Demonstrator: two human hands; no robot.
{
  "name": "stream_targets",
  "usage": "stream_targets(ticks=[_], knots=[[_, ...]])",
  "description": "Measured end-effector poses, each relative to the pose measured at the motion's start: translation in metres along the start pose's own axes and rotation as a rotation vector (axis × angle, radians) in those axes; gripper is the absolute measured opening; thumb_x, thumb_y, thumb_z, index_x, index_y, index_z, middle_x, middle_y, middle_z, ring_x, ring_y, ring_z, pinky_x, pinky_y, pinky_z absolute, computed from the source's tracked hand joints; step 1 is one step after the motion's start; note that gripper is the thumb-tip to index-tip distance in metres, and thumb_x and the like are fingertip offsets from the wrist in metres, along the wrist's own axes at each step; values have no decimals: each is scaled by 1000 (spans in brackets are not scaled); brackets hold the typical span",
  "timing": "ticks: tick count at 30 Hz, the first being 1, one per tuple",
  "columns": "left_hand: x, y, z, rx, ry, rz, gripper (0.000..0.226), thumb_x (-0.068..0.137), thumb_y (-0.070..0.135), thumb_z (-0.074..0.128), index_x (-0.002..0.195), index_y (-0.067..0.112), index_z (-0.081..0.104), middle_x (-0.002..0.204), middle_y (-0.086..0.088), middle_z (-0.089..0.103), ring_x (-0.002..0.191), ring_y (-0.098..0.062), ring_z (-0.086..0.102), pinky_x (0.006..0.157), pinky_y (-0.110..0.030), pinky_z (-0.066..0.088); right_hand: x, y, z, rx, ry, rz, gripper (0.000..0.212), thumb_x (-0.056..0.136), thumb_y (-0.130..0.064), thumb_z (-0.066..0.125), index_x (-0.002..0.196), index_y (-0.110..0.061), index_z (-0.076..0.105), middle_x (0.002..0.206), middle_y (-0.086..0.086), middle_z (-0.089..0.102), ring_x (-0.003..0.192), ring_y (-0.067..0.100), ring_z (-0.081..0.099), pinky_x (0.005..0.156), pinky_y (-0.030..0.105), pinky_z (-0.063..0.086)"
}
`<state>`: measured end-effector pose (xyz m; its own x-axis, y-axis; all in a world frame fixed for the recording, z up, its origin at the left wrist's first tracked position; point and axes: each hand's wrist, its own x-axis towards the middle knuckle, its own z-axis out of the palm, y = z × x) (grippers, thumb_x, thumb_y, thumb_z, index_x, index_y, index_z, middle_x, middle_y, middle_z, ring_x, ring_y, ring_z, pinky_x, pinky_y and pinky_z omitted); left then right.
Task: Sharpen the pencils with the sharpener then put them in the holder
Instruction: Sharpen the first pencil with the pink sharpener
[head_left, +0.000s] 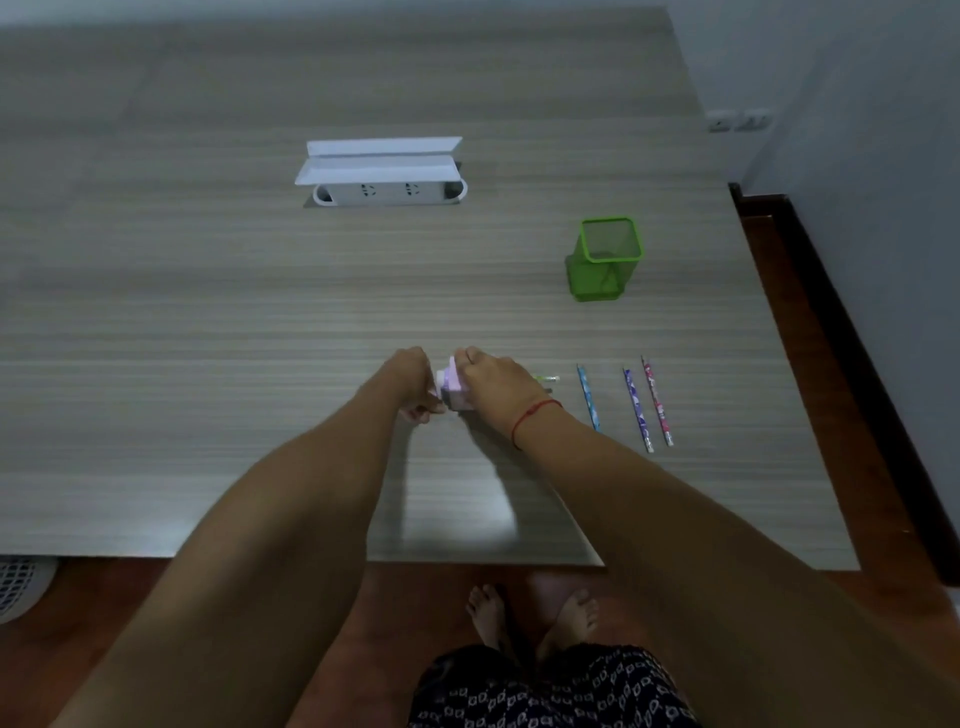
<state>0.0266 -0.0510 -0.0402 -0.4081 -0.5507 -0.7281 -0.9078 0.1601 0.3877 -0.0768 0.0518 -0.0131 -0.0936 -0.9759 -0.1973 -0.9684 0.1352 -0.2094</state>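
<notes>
a person stands at a grey wood-grain table, both bare arms reaching to the middle of the frame. there a small pink and lilac sharpener sits on the tabletop between the two hands.

the right hand lies over the sharpener's top and right side, fingers curled down round it and holding it against the table. a thin red string bracelet circles that wrist. from under this hand the end of a green pencil pokes out to the right, lying roughly level; its other end is hidden by the hand and the sharpener.

the left hand is closed up tight against the sharpener's left side, fingertips pinched together at its lower left corner. what part of the sharpener they grip is too small and blurred to tell.

right of the hands three more pencils lie on the table, well apart from the sharpener and side by side. they are a blue pencil, a purple pencil and a pink pencil, each running up and down the frame with a slight lean.

above them, toward the upper right, a green mesh holder stands upright with a square rim, and no pencils show inside it.

at upper centre a white socket box is set into the table with its lid flipped open. wall outlets show at the upper right. bare feet stand on the reddish floor at the bottom.
</notes>
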Motion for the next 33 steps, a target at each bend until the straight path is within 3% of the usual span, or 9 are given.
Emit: stream_targets(ticks=[3, 6, 9, 12, 16, 20, 25, 28, 33], knots=[[7, -6, -4, 169, 285, 90, 10, 71, 0, 71, 63, -5, 69, 64, -24, 71, 53, -22, 69, 61, -33, 60, -2, -3, -1, -12, -16, -4, 33, 98, -21, 41, 126, -4, 46, 128, 14, 54, 111, 35, 59, 88, 41, 44], [8, 4, -32, 186, 337, 175, 11, 76, 4, 69, 73, -4, 75, 43, -3, 65, 41, -11, 63, 50, -19, 52, 0, -9, -5, -37, -22, 0, 35, 100, -16, 34, 130, -1, 44, 133, 17, 51, 117, 35, 56, 93, 43, 42], [-10, 27, -68, 266, 102, 196, 14, 79, 3, 68, 87, -7, 74, 38, 10, 61, 31, 5, 53, 48, -15, 49, 2, -11, -10, -73, -45, 12, 38, 98, -13, 38, 133, 2, 40, 134, 19, 49, 118, 35, 57, 93, 42, 44], [-33, 35, -69, 213, -269, 32, 21, 86, 3, 64, 99, -12, 68, 62, -1, 73, 43, 0, 63, 51, -11, 54, 1, -9, -8, -50, -55, 23, 35, 96, -13, 42, 129, -1, 43, 130, 17, 52, 115, 36, 59, 91, 42, 46], [-24, 8, -30, 100, -447, -48, 15, 82, 13, 72, 89, 0, 70, 59, 0, 72, 62, -8, 70, 68, -18, 58, 3, -11, -8, 42, -48, 21, 31, 93, -23, 50, 118, -5, 52, 122, 16, 59, 109, 36, 62, 88, 38, 47], [3, -12, 7, 80, -126, -63, 29, 89, 9, 63, 62, 4, 55, 36, 0, 60, 31, -5, 56, 45, -20, 53, 3, -9, -8, 69, -31, 12, 31, 95, -22, 46, 119, -4, 52, 124, 17, 58, 111, 36, 60, 89, 38, 45], [14, -6, -27, 210, 361, 137, 12, 79, 4, 67, 72, -2, 74, 63, -18, 72, 32, -5, 56, 52, -22, 55, 3, -12, -5, 43, -48, 9, 35, 95, -23, 49, 123, -3, 49, 126, 16, 57, 114, 35, 60, 91, 40, 45], [-7, 16, -62, 234, 106, 134, 6, 80, 3, 68, 77, 1, 73, 42, 5, 65, 33, 2, 56, 56, -21, 56, 7, -12, -6, 26, -74, 17, 38, 93, -24, 53, 124, -3, 48, 126, 15, 57, 114, 35, 60, 91, 39, 46], [-26, 15, -52, 167, -534, -111, 10, 86, 15, 68, 90, 7, 72, 71, 1, 76, 70, -3, 71, 90, -19, 49, 7, -15, -7, 78, -53, 65, 32, 95, -26, 46, 117, -6, 57, 121, 17, 61, 111, 36, 62, 90, 38, 47]])
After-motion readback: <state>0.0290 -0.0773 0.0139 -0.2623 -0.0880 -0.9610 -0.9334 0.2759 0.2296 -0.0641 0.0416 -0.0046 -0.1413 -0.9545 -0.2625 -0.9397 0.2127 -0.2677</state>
